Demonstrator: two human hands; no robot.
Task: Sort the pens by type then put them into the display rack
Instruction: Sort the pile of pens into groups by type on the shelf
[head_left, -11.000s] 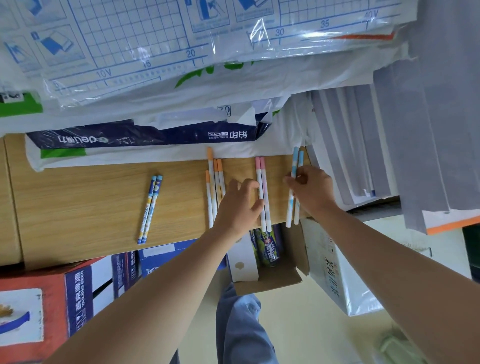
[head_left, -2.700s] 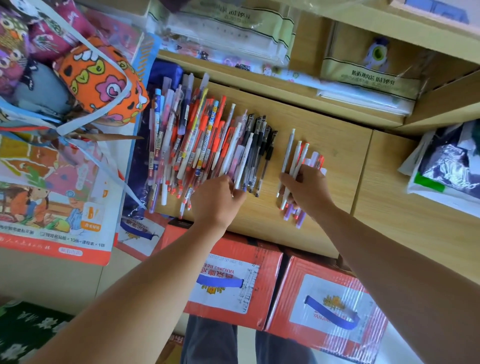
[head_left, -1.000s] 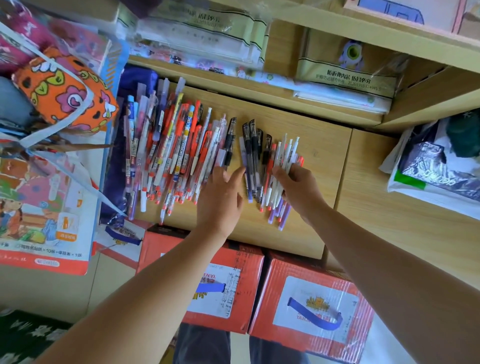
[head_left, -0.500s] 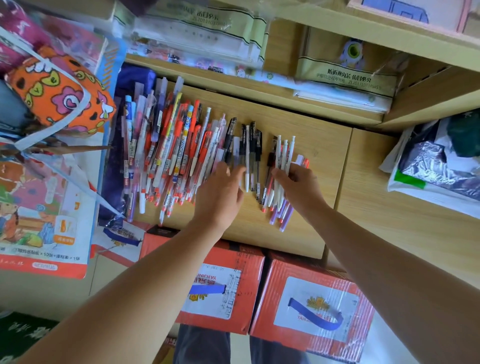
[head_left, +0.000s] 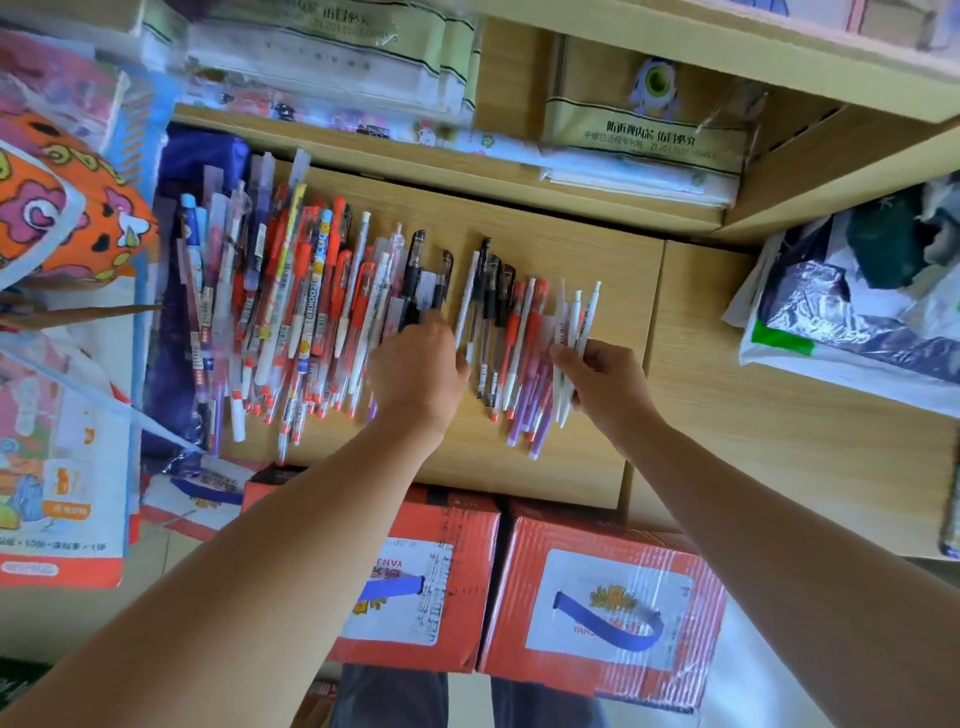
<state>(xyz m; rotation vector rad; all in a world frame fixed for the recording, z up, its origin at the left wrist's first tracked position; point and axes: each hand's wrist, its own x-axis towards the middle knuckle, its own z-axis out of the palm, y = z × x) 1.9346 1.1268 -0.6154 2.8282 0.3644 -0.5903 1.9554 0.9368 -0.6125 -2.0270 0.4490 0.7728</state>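
A big heap of pens (head_left: 291, 322) lies on the wooden shelf (head_left: 571, 244), at 9 o'clock from the left hand (head_left: 415, 369). It mixes red barrels, white barrels, clear ones with red caps, and a few blue and yellow printed ones, stacked several deep. Black-capped pens sit on its 3 o'clock edge.

A smaller group of pens (head_left: 498, 332) lies between the 2 hands, apart from the heap: black-capped, red and white barrels, with purple ends at 6 o'clock.

The left hand reaches in from 7 o'clock, back of the hand up and fingers curled down over the black-capped edge of the heap. Its fingertips are blurred, so I cannot tell whether it pinches a pen or only touches them.

The right hand (head_left: 605, 379) comes in from 4 o'clock at the 3 o'clock side of the smaller group. Its thumb and fingers are curled round a few white pens (head_left: 579, 322), gripping them near their lower ends.

Every pen's long axis runs about 12 to 6 o'clock. Those in the smaller group lean toward 1 o'clock at the far end, caps away from the person, writing ends toward the shelf's near edge.

2 red cartons (head_left: 597, 540) sit below that edge at 6 o'clock.
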